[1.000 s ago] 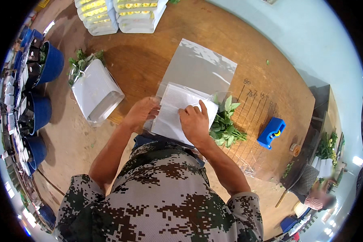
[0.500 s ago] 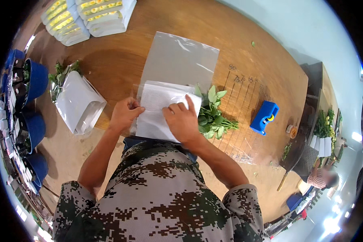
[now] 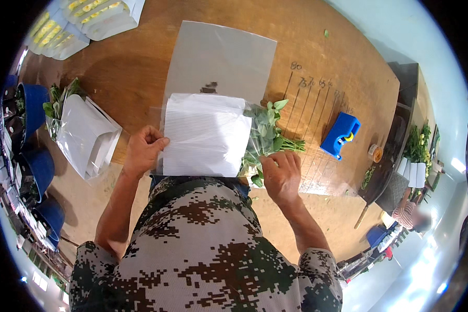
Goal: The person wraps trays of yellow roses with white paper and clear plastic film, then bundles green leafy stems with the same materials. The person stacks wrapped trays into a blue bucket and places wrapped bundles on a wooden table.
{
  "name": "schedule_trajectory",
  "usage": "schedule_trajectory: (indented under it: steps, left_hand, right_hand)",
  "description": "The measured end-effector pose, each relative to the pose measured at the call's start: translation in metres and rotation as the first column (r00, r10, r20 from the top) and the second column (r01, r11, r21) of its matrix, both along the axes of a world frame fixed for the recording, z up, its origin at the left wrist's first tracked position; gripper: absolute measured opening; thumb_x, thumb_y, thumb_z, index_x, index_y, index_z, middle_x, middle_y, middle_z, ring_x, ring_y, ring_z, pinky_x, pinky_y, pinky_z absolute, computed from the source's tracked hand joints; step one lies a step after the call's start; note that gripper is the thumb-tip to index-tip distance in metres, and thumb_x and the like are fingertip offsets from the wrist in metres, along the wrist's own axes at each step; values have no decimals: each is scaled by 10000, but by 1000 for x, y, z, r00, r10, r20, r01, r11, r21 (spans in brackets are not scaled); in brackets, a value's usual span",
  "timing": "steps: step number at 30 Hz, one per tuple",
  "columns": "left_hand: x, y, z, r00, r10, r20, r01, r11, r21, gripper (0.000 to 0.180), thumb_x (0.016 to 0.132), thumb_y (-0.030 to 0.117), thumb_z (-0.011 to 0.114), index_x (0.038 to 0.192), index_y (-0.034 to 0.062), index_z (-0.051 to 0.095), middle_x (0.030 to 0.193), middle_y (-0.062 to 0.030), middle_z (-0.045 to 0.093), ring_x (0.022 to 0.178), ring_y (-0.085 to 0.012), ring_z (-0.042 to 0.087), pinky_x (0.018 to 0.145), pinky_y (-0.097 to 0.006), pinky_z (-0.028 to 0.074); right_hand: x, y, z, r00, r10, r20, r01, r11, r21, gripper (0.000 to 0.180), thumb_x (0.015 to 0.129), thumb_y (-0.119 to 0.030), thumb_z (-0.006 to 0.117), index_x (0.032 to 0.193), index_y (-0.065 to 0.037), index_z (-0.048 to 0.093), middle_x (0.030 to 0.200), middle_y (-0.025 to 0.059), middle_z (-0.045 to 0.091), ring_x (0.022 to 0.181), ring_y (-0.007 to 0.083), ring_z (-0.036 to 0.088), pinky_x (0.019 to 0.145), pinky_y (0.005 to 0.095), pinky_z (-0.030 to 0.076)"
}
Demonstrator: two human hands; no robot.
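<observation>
A flower bunch lies before me, rolled in white ribbed corrugated paper [image 3: 205, 135]. Its green leafy stems [image 3: 269, 132] stick out to the right, with clear plastic film over part of the leaves. At the paper's left edge my left hand [image 3: 144, 150] pinches the film, thumb against fingers. My right hand [image 3: 283, 174] is closed at the film's near right corner, just below the stems. Beyond the paper, a flat clear and grey wrapping sheet [image 3: 221, 54] spreads over the wooden table. The blooms are hidden inside the paper.
To the right sit a blue tape dispenser [image 3: 340, 134] and a tape roll [image 3: 375, 153]. Measuring lines [image 3: 312, 109] mark the table. A wrapped bunch [image 3: 86, 130] lies at left; packed yellow flowers [image 3: 96, 15] stand far left. Blue buckets [image 3: 34, 112] line the left side. Another person [image 3: 404, 213] is at far right.
My right hand has left the paper's top and moved right to the film beside the stems. Film now covers the leaves. My left hand keeps its pinch at the left edge.
</observation>
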State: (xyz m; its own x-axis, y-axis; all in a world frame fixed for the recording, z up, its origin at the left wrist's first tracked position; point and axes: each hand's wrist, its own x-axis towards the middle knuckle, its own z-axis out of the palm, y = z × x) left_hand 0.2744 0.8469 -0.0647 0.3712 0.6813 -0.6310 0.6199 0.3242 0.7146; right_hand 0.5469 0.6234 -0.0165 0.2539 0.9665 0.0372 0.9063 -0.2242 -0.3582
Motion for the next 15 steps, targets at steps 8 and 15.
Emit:
schedule_trajectory:
  steps: [8,15]
  left_hand:
    - [-1,-2,6,1000,-16,6,15,999,42,135,813,85,709,809,25,588,704,-7,594,648,-70,525,597,-244,446]
    - [-12,-1,-18,993,-121,-3,118,971,208,125,810,88,697,821,20,594,735,-6,590,682,-90,534,626,-260,455]
  right_hand:
    - [-16,-11,-56,1000,11,-13,-11,1000,19,160,722,-64,637,872,-107,671,799,57,593,810,262,577,812,412,426]
    - [-20,-19,-71,999,-3,-35,5,999,50,249,708,-82,623,954,-80,661,863,67,607,899,270,579,957,455,392]
